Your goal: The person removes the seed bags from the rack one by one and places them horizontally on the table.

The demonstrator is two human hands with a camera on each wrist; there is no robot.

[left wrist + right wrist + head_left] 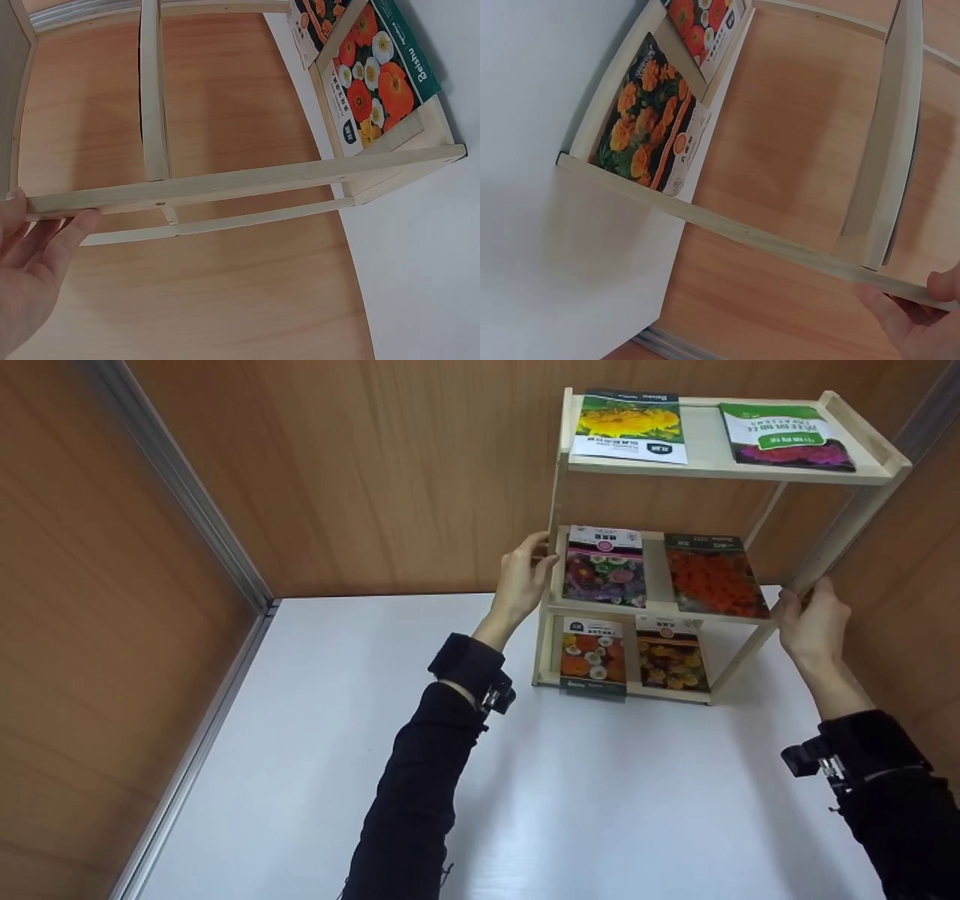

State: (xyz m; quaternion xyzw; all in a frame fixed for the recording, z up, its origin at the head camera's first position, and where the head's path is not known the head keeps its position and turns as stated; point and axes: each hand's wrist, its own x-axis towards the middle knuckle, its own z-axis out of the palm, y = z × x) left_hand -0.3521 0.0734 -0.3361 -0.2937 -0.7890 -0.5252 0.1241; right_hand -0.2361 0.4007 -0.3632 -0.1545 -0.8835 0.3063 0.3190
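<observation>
Fingers of a person's left hand (523,577) curl round the left front upright of a small wooden shelf rack (862,521), thumb on the near face at the level of the middle shelf; the left wrist view shows the fingers (64,236) lying together along the underside of the rail. The right hand (811,624) grips the right front upright lower down, fingers wrapped behind the post and thumb in front. Both wrists are bent back and both forearms, in black sleeves with small cameras strapped at the cuffs, reach up and forward from the near edge of the white table (337,720).

The rack stands at the back of the table, near the wood-panelled wall, its three shelves carrying flower seed packets in pairs: a yellow-flower packet (628,426) and a green-topped packet (784,436) on top, two more in the middle, and an orange-and-white packet (593,658) beside a dark marigold packet (671,654) below.
</observation>
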